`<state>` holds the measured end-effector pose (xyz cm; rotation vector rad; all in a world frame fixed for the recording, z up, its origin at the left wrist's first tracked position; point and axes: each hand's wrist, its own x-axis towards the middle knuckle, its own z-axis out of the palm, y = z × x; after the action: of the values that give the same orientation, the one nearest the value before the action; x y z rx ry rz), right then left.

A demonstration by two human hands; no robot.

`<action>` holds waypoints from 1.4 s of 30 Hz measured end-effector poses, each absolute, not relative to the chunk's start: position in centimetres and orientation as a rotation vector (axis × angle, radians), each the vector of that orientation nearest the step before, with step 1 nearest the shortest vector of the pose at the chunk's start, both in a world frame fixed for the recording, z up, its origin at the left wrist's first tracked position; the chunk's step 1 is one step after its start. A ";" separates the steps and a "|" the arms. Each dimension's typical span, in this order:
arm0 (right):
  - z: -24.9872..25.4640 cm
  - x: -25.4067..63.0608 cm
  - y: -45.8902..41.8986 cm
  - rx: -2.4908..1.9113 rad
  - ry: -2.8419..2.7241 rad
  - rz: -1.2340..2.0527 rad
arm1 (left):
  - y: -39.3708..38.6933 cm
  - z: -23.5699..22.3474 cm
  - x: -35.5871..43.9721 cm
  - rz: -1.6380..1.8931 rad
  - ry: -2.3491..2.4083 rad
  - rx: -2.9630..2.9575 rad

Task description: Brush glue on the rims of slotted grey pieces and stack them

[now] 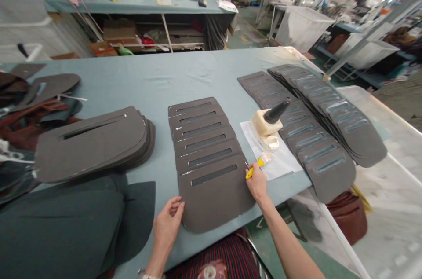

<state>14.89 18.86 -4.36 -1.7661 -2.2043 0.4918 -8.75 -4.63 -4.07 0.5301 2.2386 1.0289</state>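
Six dark grey, round-ended leather-like panels, each with a long slot cut across it (211, 164), lie overlapped like shingles in a row just ahead of the person, so that every slot shows at once; the nearest panel (216, 202) sits at the near edge of the blue-grey cloth-covered surface (138, 81). The left hand (166, 226) rests with its fingers loosely curled against that panel's lower left corner, apparently steadying it, while the right hand (257, 184) pinches a small yellow-handled brush or applicator (252, 171) at the panel's right edge, beside the nearest slot. Just to the right of the brush lies a white sheet (280, 158), which seems to protect the cloth, and on it stands a cream squeeze bottle with a black cone nozzle (268, 122), tilted and within easy reach. Beyond the sheet, two longer fanned rows of similar grey slotted panels (316, 120) run away to the right. To the left sits a squared stack of larger grey panels with single slots (92, 142), and dark fabric and brown scraps (29, 103) crowd the left margin. Nothing lies between the hands and the row. Farther back stand a shelved workbench with clutter (138, 1) and white bins (301, 26).
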 end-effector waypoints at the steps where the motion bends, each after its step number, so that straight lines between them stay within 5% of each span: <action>1: -4.3 14.9 18.9 -1.767 -2.206 0.485 | -4.6 -4.0 -8.7 1.024 2.245 0.544; 42: -4.2 15.1 19.7 -1.771 -2.339 0.435 | -4.2 -3.9 -8.2 0.843 2.332 0.796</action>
<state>15.06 19.72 -4.17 -1.7709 -2.3388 0.4346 -8.20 -4.23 -3.92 0.7962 2.3325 0.8429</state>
